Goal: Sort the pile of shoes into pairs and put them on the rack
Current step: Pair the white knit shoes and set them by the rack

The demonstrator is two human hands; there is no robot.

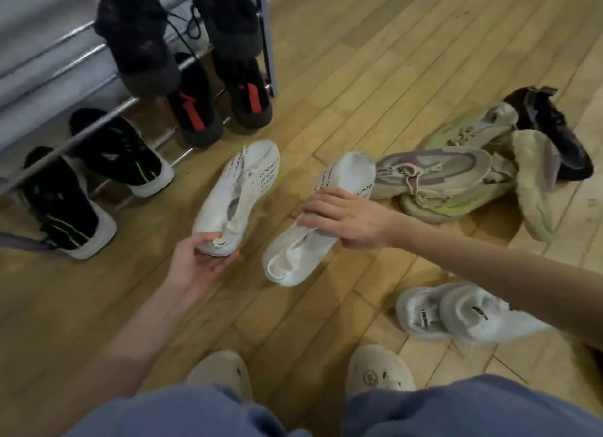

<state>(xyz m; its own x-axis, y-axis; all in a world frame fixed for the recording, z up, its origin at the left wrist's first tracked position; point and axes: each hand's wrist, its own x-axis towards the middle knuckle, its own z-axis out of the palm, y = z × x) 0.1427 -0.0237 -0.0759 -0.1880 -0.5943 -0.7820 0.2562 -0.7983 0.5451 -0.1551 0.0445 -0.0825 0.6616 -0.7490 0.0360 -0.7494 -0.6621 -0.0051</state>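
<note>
Black shoes [137, 35] on metal rack [81, 49]

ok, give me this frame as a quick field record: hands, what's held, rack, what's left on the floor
left hand: holds heel of one white shoe
right hand: grips the other white shoe from above
match: both white with black printed text, look like a pair
rack: three dark pairs visible on it
pile: beige and green sneakers plus a black shoe, unsorted on the floor
white pair: side by side on the floor, by the right arm
floor: wood
</note>
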